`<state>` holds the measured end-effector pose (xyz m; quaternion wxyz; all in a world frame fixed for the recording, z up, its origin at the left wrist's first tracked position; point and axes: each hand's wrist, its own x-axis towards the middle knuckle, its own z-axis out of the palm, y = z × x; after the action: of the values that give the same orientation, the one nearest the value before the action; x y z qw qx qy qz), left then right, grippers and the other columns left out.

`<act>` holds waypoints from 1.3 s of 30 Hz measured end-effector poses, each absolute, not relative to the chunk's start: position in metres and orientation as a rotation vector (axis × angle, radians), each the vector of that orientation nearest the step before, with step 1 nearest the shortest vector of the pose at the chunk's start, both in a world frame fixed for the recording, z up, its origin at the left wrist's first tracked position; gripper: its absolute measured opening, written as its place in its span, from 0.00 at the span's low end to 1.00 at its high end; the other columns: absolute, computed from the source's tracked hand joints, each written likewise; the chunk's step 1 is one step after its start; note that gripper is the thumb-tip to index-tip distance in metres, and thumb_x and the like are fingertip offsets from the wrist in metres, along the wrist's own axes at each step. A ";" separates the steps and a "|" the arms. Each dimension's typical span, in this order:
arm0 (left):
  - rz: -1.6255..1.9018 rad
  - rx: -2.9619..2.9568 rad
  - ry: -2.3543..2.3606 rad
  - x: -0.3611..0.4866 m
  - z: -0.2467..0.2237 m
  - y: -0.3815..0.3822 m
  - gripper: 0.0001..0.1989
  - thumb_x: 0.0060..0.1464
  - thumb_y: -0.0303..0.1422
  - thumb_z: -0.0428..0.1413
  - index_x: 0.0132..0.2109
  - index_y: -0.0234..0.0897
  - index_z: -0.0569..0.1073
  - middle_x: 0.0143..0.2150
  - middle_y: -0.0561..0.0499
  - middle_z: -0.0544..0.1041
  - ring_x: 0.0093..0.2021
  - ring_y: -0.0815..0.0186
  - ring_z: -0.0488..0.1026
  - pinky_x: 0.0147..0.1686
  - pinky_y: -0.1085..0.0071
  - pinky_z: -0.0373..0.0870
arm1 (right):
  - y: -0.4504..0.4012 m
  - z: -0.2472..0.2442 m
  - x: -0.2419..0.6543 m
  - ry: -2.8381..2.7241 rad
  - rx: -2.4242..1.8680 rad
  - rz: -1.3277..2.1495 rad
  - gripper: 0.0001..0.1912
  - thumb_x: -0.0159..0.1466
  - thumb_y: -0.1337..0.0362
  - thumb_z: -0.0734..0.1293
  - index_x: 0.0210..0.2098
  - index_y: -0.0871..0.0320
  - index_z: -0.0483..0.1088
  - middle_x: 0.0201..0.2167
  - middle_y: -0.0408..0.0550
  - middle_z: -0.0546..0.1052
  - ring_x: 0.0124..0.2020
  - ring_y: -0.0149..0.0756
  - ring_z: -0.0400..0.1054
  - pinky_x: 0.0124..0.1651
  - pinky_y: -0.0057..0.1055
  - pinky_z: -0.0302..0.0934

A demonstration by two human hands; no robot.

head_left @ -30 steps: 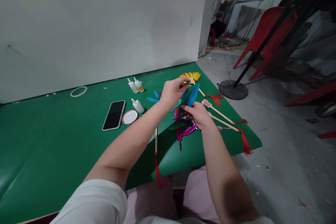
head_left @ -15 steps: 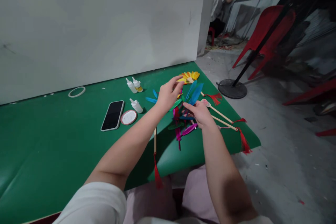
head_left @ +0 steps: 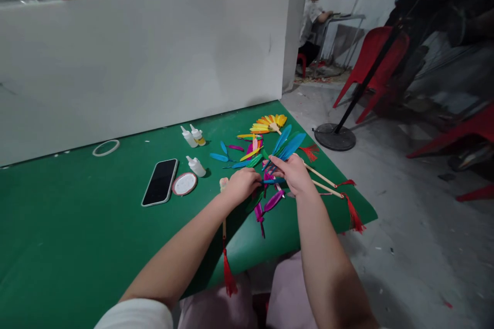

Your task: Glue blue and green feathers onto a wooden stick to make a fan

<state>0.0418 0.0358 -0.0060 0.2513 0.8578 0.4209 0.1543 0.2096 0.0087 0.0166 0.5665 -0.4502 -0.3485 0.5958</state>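
My right hand [head_left: 294, 172] is closed on a small bunch of blue feathers [head_left: 290, 147], whose tips fan out up and to the right. Beside it, my left hand [head_left: 244, 185] pinches the end of another blue feather [head_left: 275, 181] lying low over the pile. Magenta feathers [head_left: 274, 201] lie just below the hands, and a green feather [head_left: 255, 160] and a yellow feather [head_left: 251, 153] are beyond them. A wooden handle with a red tassel [head_left: 229, 272] hangs over the near table edge below my left forearm.
A yellow feather fan [head_left: 273, 124] lies at the back. Left of the feathers are white squeeze bottles [head_left: 196, 166], a round lid-like disc [head_left: 184, 183], a phone [head_left: 160, 182] and a white ring [head_left: 106, 148]. More tasselled handles [head_left: 328, 188] lie right. Another person [head_left: 310, 15] sits far off.
My left hand has come down from above the pile to the blue feather near its front. My right hand keeps the blue feathers. The view has tilted up slightly.
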 end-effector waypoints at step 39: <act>0.625 1.352 1.080 0.041 0.054 0.023 0.19 0.39 0.39 0.64 0.32 0.34 0.63 0.29 0.55 0.68 0.25 0.70 0.73 0.19 0.77 0.70 | -0.005 0.023 0.202 -1.299 -1.162 1.420 0.10 0.50 0.61 0.70 0.30 0.61 0.72 0.22 0.44 0.76 0.19 0.28 0.66 0.21 0.23 0.58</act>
<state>0.0407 0.0235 0.0540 0.6061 0.5845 0.4668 0.2703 0.2025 -0.0053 0.0231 0.4318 -0.4662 -0.5212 0.5697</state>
